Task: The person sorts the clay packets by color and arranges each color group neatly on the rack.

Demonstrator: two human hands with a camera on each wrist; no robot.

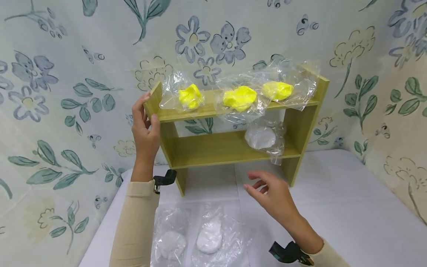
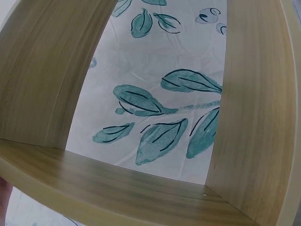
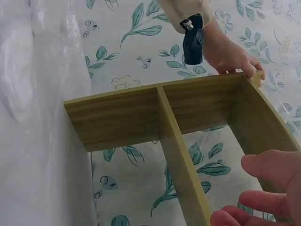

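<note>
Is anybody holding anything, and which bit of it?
The left hand grips the yellowish-green, wood-grained two-board shelf by the upper end of its left side panel. The right hand holds nothing.

My right hand (image 1: 273, 193) could enter the shelf (image 1: 207, 148) low on the left; a bagged lump (image 1: 261, 138) blocks lower right.

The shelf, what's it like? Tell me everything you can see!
The shelf looks like yellowish-brown wood. Two side panels hold two boards and reach below the lower one like legs. Between the boards the back is open, so flowered cloth shows through. It stands upright on white cloth. Three bagged yellow lumps lie on top; a bagged white lump sits below, towards the right. The left hand grips its left side's top; the right hand holds nothing.
</note>
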